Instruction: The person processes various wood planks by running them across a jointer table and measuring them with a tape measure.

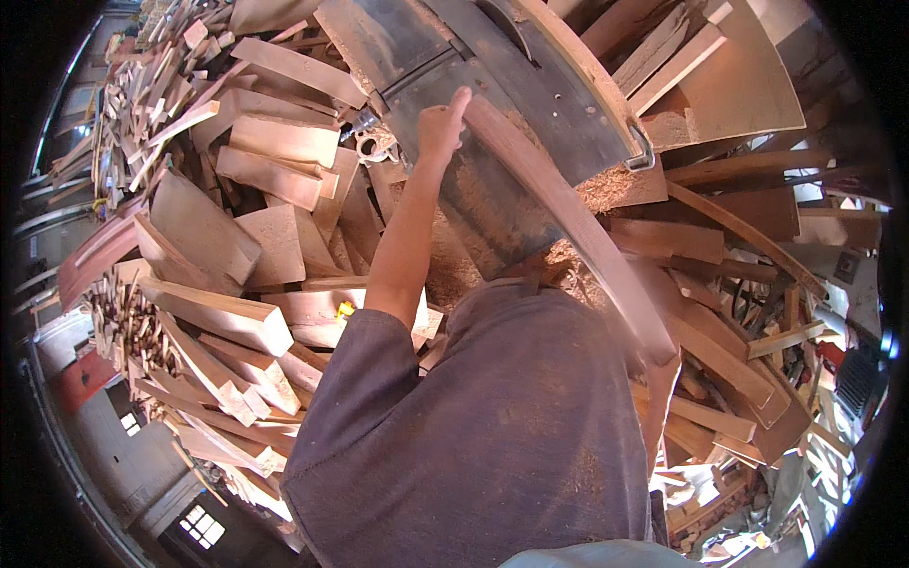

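A long reddish wooden board (559, 204) slants across the dark metal table (488, 204) of a woodworking machine, its near end reaching past the table toward my right side. My left hand (445, 128) grips the far end from its left side, with one digit pointing up and the other fingers closed and partly hidden. At the near end, my right hand (666, 362) holds the board; its fingers are smeared and mostly hidden. A curved dark metal piece (511, 33) rises from the far part of the table.
Wood offcuts (284, 156) are heaped along the left, several thick blocks (222, 312) among them. More planks (729, 355) lie piled at the right. Sawdust (606, 189) covers a ledge by the table's right edge. A metal fitting (371, 142) sticks out at the table's left edge.
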Tool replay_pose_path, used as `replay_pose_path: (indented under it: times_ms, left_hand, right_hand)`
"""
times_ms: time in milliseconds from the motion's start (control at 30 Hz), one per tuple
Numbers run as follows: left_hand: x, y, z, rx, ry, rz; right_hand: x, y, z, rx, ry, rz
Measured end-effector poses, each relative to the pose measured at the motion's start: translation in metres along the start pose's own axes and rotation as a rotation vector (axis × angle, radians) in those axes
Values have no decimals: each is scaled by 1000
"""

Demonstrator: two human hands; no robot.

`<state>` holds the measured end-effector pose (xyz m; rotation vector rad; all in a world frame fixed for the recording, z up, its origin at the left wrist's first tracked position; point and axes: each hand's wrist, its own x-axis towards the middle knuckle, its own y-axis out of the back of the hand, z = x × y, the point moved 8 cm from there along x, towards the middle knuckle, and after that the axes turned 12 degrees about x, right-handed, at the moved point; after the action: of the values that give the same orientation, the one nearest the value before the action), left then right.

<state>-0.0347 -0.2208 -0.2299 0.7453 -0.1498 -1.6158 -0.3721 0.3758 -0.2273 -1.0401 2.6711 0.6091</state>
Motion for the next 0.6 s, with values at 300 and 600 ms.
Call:
replay_pose_path:
  times_ms: [300,600]
  left_hand:
    - [-55,-37,-106,-366,162,-90]
    - [-233,-186,-136,-198,256,-813]
  right_hand:
    - [7,1,-19,-13,-212,0]
    - [44,15,-21,-5,-187,-185]
